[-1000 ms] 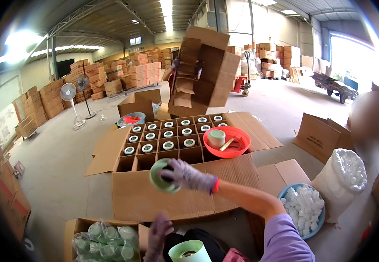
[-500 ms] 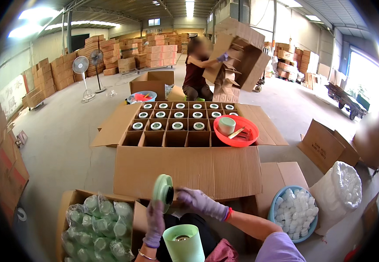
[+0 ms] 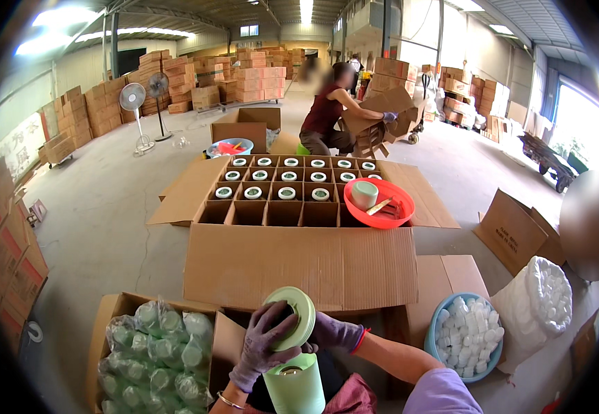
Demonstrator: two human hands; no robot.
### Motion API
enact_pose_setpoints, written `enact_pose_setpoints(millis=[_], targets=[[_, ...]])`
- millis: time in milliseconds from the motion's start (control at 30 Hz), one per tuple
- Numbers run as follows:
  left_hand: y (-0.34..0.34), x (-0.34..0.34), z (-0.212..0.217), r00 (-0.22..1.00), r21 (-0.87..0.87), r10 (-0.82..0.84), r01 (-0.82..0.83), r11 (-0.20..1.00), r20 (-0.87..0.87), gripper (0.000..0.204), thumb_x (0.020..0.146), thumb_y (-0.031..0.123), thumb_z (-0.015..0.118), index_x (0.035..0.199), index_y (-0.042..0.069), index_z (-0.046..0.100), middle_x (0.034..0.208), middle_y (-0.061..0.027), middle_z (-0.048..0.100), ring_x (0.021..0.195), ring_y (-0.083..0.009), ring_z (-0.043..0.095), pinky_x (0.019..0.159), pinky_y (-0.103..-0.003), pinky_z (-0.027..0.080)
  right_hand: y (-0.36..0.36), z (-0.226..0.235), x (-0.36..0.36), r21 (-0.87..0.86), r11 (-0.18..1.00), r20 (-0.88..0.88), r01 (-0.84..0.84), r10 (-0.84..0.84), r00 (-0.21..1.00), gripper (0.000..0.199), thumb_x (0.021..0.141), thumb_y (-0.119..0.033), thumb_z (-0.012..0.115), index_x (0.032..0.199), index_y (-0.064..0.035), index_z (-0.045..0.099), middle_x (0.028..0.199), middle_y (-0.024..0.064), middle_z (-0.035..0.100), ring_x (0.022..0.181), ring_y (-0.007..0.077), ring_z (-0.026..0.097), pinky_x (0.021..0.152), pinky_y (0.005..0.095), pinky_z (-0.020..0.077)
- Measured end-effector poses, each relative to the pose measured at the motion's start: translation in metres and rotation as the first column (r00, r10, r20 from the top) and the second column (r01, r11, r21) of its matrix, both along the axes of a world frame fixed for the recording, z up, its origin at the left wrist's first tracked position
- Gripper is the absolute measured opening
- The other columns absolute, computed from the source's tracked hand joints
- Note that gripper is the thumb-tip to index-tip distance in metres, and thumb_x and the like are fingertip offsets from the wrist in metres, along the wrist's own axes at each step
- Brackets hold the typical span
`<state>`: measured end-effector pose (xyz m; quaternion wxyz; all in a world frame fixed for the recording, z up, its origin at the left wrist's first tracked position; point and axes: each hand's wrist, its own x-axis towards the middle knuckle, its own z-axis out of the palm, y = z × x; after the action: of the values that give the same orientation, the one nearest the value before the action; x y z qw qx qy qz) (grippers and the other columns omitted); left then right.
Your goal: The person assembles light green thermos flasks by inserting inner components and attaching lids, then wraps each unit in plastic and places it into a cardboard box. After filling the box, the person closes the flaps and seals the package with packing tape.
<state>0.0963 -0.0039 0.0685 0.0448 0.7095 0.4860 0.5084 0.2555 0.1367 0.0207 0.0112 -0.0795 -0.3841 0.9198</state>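
My left hand (image 3: 268, 341), in a greyish purple glove, is closed around a round pale green lid (image 3: 303, 314) and tilts it with its ringed face up. At the lid's right edge is my right hand (image 3: 337, 332), gloved alike; its fingertips are hidden behind the lid. Just below, a pale green cylinder (image 3: 294, 393) stands upright at my lap, with something metallic inside its mouth. Ahead is a divided carton (image 3: 299, 265) holding several white-rimmed, green-topped jars (image 3: 286, 194). The nearest row of compartments shows no jars.
A red basin (image 3: 399, 214) with a green cup sits on the carton's right corner. Bagged green containers (image 3: 161, 352) fill a box at left. A blue basin (image 3: 429, 341) of white plastic pieces and a white sack (image 3: 520, 310) stand right. Another person (image 3: 327, 110) handles cardboard beyond.
The lid has moved right and turned its ringed face toward me. My right hand has come against it from the right. The other person has lowered the cardboard.
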Motion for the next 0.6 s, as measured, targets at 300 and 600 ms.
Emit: enact_pose_setpoints(millis=[300, 600], targets=[[-0.057, -0.028, -0.070, 0.967, -0.414, -0.177, 0.240, 0.878, 0.185, 0.053, 0.085, 0.042, 0.067, 0.123, 0.005, 0.063, 0.124, -0.0156, 0.061, 0.116, -0.0327, 0.056, 0.100, -0.040, 0.044, -0.031, -0.014, 0.023, 0.888, 0.451, 0.138, 0.088, -0.444, 0.886, 0.040, 0.097, -0.032, 0.051, 0.124, -0.0043, 0.059, 0.122, 0.0160, 0.060, 0.117, 0.0275, 0.056, 0.100, 0.0368, 0.0442], [-0.046, -0.023, -0.069, 0.947, -0.406, -0.314, 0.315, 0.858, 0.071, 0.053, 0.085, 0.047, 0.066, 0.117, 0.004, 0.064, 0.120, -0.0170, 0.062, 0.115, -0.0350, 0.056, 0.098, -0.042, 0.046, -0.065, -0.050, 0.010, 0.984, 0.177, 0.080, -0.033, -0.264, 0.961, 0.047, 0.098, -0.039, 0.045, 0.125, -0.0018, 0.056, 0.125, 0.0213, 0.056, 0.120, 0.0353, 0.052, 0.102, 0.0413, 0.0412]])
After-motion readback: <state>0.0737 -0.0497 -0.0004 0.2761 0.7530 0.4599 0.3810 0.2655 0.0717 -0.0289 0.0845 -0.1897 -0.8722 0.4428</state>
